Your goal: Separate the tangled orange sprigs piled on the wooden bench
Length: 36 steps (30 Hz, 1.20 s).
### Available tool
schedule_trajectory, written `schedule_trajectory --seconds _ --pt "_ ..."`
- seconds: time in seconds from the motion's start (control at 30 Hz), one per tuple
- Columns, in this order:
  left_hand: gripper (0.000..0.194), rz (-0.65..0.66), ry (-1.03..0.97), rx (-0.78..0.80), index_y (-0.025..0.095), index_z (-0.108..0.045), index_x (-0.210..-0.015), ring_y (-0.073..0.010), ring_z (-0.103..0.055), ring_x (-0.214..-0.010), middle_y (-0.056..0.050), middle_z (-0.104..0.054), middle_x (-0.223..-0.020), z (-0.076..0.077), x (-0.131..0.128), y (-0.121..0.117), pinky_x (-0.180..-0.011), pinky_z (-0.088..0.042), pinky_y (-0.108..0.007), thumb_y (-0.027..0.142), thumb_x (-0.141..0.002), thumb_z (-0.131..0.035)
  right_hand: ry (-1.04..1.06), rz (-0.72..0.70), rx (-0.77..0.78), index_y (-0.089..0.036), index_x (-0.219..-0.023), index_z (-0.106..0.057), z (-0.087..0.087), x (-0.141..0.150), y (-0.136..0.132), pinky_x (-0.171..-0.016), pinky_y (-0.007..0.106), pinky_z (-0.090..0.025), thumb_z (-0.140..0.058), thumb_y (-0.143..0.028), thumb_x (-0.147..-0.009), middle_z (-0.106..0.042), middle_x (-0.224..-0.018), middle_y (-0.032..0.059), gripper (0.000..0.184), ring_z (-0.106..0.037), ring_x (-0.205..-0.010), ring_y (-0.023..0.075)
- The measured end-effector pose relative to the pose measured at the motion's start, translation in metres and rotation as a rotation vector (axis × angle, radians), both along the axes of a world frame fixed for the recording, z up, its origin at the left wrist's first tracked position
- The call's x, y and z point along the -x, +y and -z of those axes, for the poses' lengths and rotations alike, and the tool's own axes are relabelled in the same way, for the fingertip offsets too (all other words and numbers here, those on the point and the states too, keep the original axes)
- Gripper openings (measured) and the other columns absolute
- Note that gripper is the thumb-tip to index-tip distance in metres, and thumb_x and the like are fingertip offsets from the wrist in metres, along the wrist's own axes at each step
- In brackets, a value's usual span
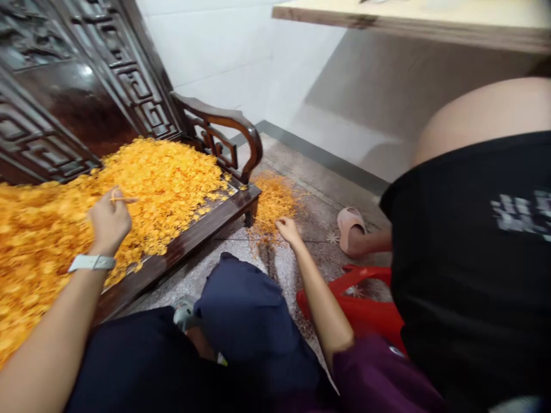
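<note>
My left hand (pixel 109 217), with a pale watch on its wrist, is closed in a pinch on a thin orange strip (pixel 124 199). It is above a large heap of small orange plastic-looking flower pieces (pixel 167 172) spread over a dark carved wooden bench (pixel 189 235). Beyond the bench's end, my right hand (pixel 288 230) reaches down over a pile of thin orange scraps (pixel 275 198) on the floor. Its fingers are curled together, and whatever they may hold is too small to make out.
The bench's curved armrest (pixel 232 126) rises between the heap and the wall. To my right sits another person in black clothing (pixel 465 241), with a pink slipper (pixel 350 229). Red plastic stool parts (pixel 365 310) are near my right forearm. A wooden tabletop (pixel 408 26) juts out above.
</note>
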<state>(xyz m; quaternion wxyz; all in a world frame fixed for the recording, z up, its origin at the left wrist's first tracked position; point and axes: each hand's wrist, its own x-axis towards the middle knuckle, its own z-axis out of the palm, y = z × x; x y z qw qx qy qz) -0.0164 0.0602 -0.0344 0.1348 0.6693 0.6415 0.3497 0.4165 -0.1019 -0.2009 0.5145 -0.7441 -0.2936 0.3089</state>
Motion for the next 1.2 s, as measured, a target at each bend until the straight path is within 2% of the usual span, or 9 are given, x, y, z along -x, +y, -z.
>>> schedule_trajectory --seconds 0.07,0.2,0.3,0.47,0.6,0.73,0.87,1.07,1.2 --pt "0.058 -0.034 -0.096 -0.054 0.008 -0.049 -0.155 -0.0323 -0.075 -0.088 -0.016 -0.076 -0.105 0.004 -0.004 0.008 -0.089 -0.058 -0.051 0.037 -0.106 -0.038 -0.023 -0.091 0.006 -0.019 -0.062 -0.062 0.01 0.016 -0.009 -0.076 0.034 -0.049 -0.064 -0.027 -0.066 -0.063 -0.061 0.0015 0.01 -0.056 -0.065 0.0186" --pt "0.043 0.02 -0.453 -0.129 0.012 -0.061 -0.136 -0.0248 -0.075 -0.098 -0.017 -0.075 -0.111 0.02 -0.004 0.034 -0.096 -0.056 -0.037 0.037 -0.101 -0.055 -0.07 -0.212 -0.069 -0.017 -0.08 -0.07 -0.004 0.057 -0.001 -0.078 0.035 -0.048 -0.062 -0.034 -0.075 -0.068 -0.073 0.0032 0.02 -0.058 -0.071 0.0197" --pt "0.037 0.097 -0.64 -0.164 0.018 -0.071 -0.116 -0.0269 -0.07 -0.12 -0.017 -0.071 -0.128 0.027 -0.001 0.05 -0.111 -0.049 -0.04 0.049 -0.096 -0.066 -0.116 -0.415 -0.239 -0.017 -0.097 -0.072 -0.048 0.098 0.024 -0.08 0.034 -0.049 -0.064 -0.037 -0.086 -0.074 -0.091 0.006 0.024 -0.065 -0.082 0.0204" --pt "0.059 0.178 -0.856 -0.117 0.019 -0.077 -0.108 -0.0311 -0.058 -0.139 -0.016 -0.07 -0.132 0.01 0.002 0.05 -0.121 -0.04 -0.047 0.07 -0.1 -0.048 -0.295 -0.856 -0.512 -0.019 -0.111 -0.072 -0.135 0.185 0.085 -0.084 0.037 -0.05 -0.061 -0.039 -0.1 -0.072 -0.098 0.0068 0.025 -0.063 -0.083 0.0193" --pt "0.079 0.285 -0.99 -0.076 0.018 -0.075 -0.118 -0.034 -0.05 -0.146 -0.018 -0.067 -0.138 -0.01 -0.002 0.031 -0.118 -0.042 -0.052 0.079 -0.101 -0.028 -0.365 -0.957 -0.618 -0.017 -0.14 -0.058 -0.168 0.251 0.137 -0.088 0.041 -0.052 -0.066 -0.044 -0.098 -0.068 -0.11 0.011 0.05 -0.06 -0.087 0.0218" --pt "0.082 0.369 -1.11 -0.036 0.02 -0.072 -0.129 -0.0343 -0.043 -0.151 -0.016 -0.06 -0.149 -0.015 -0.008 0.016 -0.12 -0.041 -0.051 0.083 -0.098 -0.029 -0.284 -0.964 -0.685 -0.022 -0.135 -0.058 -0.176 0.296 0.167 -0.091 0.041 -0.053 -0.061 -0.04 -0.101 -0.067 -0.114 0.0103 0.038 -0.06 -0.094 0.0228" --pt "0.078 0.351 -1.168 -0.093 0.024 -0.068 -0.135 -0.0304 -0.046 -0.15 -0.012 -0.053 -0.158 -0.012 0.002 0.012 -0.121 -0.04 -0.045 0.082 -0.098 -0.03 -0.075 -0.849 -0.742 -0.024 -0.113 -0.062 -0.179 0.316 0.164 -0.085 0.039 -0.054 -0.056 -0.049 -0.103 -0.064 -0.097 0.0065 0.027 -0.059 -0.087 0.0214" --pt "0.084 0.281 -1.286 -0.005 0.023 -0.067 -0.134 -0.0323 -0.055 -0.143 -0.015 -0.061 -0.151 -0.014 0.032 0.001 -0.105 -0.053 -0.043 0.082 -0.099 -0.017 0.073 -0.773 -0.771 -0.029 -0.131 -0.055 -0.183 0.304 0.157 -0.075 0.036 -0.055 -0.05 -0.064 -0.102 -0.057 -0.102 0.0074 0.045 -0.061 -0.093 0.0227" --pt "0.081 0.263 -1.341 -0.037 0.025 -0.066 -0.134 -0.0307 -0.068 -0.125 -0.015 -0.069 -0.139 -0.018 0.043 -0.011 -0.091 -0.06 -0.04 0.081 -0.099 -0.019 -0.228 -0.737 -0.627 -0.023 -0.145 -0.048 -0.176 0.281 0.186 -0.095 0.05 -0.055 -0.056 -0.06 -0.1 -0.056 -0.124 0.0153 0.059 -0.061 -0.113 0.0306"
